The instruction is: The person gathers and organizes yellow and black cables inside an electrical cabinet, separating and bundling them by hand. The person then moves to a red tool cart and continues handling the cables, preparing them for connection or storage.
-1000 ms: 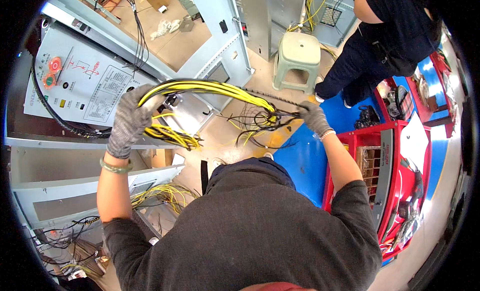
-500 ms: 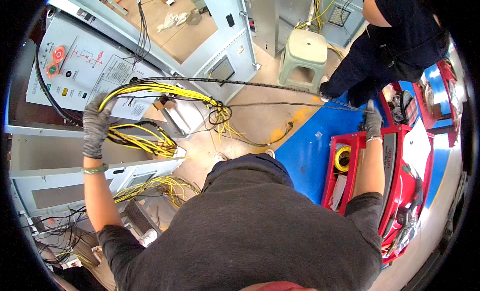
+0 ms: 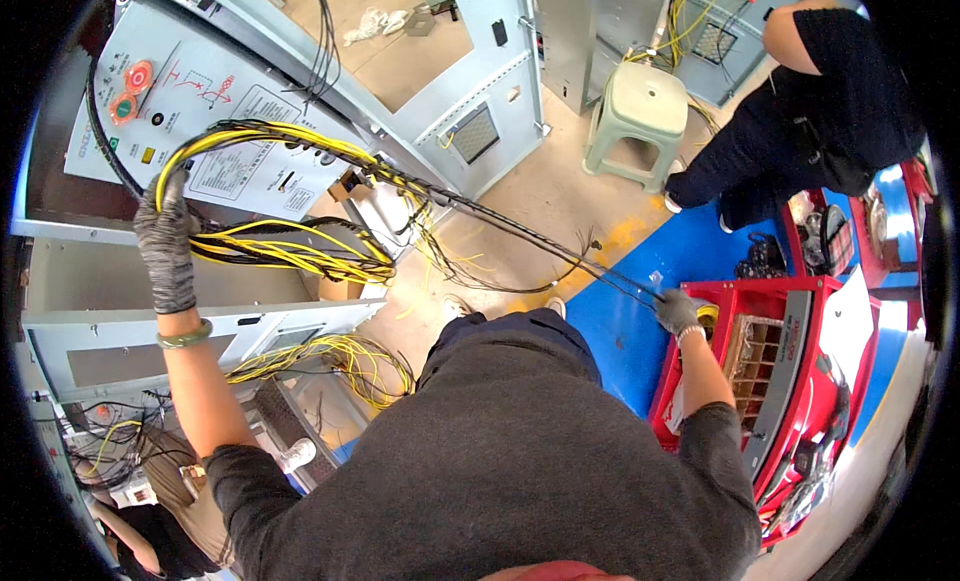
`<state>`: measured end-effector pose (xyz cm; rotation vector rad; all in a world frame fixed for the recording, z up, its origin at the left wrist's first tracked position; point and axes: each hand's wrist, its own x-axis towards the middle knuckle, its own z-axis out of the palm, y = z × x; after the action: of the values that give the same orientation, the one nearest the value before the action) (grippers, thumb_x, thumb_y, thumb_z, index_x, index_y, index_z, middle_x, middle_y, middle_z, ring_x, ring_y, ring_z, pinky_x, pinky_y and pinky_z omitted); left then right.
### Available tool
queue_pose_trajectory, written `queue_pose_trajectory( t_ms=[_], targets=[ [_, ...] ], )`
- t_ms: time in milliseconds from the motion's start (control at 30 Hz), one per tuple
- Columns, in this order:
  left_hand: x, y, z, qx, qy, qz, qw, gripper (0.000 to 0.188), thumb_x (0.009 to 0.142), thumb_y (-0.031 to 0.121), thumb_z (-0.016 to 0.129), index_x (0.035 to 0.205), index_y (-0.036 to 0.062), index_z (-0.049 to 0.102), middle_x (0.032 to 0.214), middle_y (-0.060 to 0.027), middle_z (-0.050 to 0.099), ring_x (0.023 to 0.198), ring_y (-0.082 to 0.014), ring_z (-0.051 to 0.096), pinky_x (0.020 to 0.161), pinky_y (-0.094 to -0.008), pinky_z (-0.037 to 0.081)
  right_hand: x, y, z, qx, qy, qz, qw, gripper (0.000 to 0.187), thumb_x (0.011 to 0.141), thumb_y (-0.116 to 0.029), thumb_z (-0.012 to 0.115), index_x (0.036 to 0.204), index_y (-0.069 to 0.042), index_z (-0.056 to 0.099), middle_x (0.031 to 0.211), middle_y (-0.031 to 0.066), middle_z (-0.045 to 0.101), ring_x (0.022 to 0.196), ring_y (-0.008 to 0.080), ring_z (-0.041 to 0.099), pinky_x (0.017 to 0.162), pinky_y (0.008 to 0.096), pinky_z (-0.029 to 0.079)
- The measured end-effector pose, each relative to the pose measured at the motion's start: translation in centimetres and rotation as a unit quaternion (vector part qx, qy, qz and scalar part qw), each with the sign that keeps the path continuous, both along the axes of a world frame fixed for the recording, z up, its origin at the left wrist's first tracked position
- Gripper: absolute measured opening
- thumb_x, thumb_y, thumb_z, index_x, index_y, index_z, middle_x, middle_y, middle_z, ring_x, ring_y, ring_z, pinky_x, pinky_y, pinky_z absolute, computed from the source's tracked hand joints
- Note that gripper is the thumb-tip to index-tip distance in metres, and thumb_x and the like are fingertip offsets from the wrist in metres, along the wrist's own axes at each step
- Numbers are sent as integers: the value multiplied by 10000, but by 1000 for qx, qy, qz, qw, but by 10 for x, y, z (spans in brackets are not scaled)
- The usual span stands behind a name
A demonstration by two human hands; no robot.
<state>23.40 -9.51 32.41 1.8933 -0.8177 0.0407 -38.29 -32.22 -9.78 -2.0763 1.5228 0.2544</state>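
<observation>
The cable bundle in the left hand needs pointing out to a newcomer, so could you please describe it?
Find the pale control panel with round red and green buttons at upper left. By its lower edge, a grey-gloved left hand grips the yellow-and-black cable bundle. Unlike the loose yellow cables lower down, it is held aloft, bent in a loop through that hand.

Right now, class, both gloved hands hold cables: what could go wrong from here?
The black strands stretched to the right hand might slip if its grip loosens. Yellow-and-black cables drooping beside the left hand could snag on the cabinet. The red cart, close to the right hand, might get bumped.
</observation>
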Motion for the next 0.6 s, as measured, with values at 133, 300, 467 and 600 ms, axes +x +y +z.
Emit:
queue_pose_trajectory(
  t_ms=[133, 300, 467, 600],
  targets=[
    [42, 13, 18, 8, 15, 33, 999, 292, 849, 279, 634, 1039, 59, 610, 616, 58, 447, 469, -36, 343, 415, -213, 263, -172, 33, -141, 161, -374, -540, 737, 278, 886, -243, 445, 947, -41, 626, 852, 216, 622, 814, 345, 604, 653, 386, 472],
    [-15, 19, 29, -83, 37, -123, 988, 321, 868, 212, 603, 1131, 38, 544, 867, -21, 607, 525, -50, 446, 465, -212, 366, -50, 42, -90, 174, -128, -134, 967, 456, 778, -452, 621, 985, -46, 633, 882, 173, 649, 877, 278, 623, 721, 397, 460],
    [-51, 15, 45, -109, -5, -110, 988, 211, 907, 193, 533, 1057, 48, 565, 790, -4, 571, 545, -65, 443, 498, -234, 361, 109, 22, 24, 141, -37, 267, 953, 636, 714, -535, 651, 1175, -111, 542, 1070, 143, 614, 1007, 310, 577, 825, 384, 457],
    [-67, 37, 69, -132, 5, -152, 979, 193, 893, 271, 550, 941, 86, 574, 640, 34, 438, 494, -79, 327, 490, -240, 284, 205, -27, 99, 96, -299, 289, 904, 427, 803, -264, 589, 1179, -76, 521, 1098, 141, 595, 1031, 282, 561, 872, 358, 443]
  ],
)
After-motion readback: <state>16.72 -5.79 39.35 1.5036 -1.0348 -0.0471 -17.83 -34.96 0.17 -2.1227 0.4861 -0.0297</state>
